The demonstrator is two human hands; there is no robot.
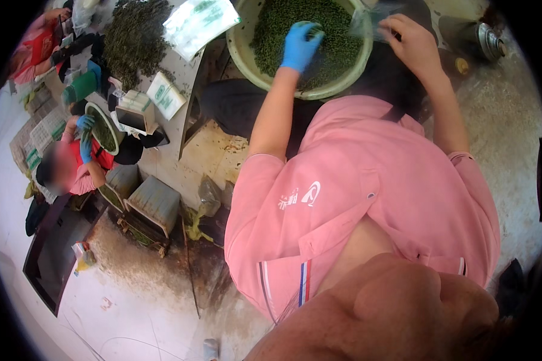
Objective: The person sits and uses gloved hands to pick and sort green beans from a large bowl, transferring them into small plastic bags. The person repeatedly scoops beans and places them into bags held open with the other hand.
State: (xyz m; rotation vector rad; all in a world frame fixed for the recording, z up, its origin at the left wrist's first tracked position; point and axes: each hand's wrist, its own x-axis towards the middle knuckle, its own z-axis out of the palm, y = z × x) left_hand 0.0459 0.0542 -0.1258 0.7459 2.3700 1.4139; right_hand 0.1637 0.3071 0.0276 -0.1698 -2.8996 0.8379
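My left hand (301,43), in a blue glove, is over a wide pale plastic basin (366,54) filled with small dark green plant pieces (271,31). Its fingers curl around some of these pieces, partly hidden by the glove. My bare right hand (402,38) is at the basin's right rim, thumb and fingers pinching a clear plastic bag (363,21). Blur softens the bag's outline. The basin rests against my dark-trousered legs.
A table (180,81) at the left carries a dark herb heap (135,40), flat plastic bags (203,22) and a small square bin (135,108). A gloved co-worker (86,153) holds another basin (104,131). Grey bins (153,203) and a metal cylinder (474,38) stand nearby.
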